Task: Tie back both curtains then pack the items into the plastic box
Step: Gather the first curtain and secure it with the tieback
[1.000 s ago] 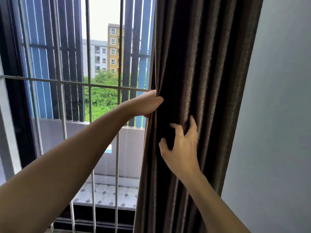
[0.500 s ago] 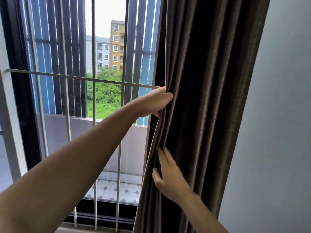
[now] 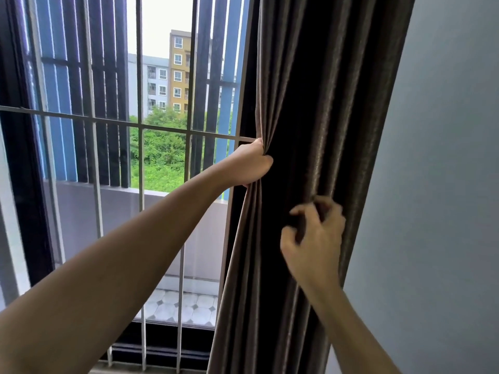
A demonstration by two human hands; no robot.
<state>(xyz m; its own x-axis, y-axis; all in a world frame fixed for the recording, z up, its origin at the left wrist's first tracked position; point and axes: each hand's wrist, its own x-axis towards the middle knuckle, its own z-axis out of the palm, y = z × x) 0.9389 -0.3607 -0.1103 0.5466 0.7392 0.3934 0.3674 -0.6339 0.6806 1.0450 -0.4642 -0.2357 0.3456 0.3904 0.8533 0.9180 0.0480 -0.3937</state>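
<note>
A dark brown curtain (image 3: 318, 103) hangs in folds at the right side of the window, gathered against the wall. My left hand (image 3: 249, 164) is clenched on the curtain's left edge at mid height, bunching the cloth. My right hand (image 3: 316, 236) is lower and further right, in front of the folds, blurred, with its fingers curled and apart; nothing shows in it. No tie-back, second curtain or plastic box is in view.
White window bars (image 3: 140, 184) and a black window frame (image 3: 16, 157) fill the left. A grey wall (image 3: 432, 184) stands right of the curtain. Beyond the glass lie a tiled balcony floor (image 3: 186, 306), blue slats, trees and buildings.
My left hand has kept its grip and pushed the curtain edge rightward. My right hand dropped to the curtain's left edge, then rose and shifted right, fingers now curled.
</note>
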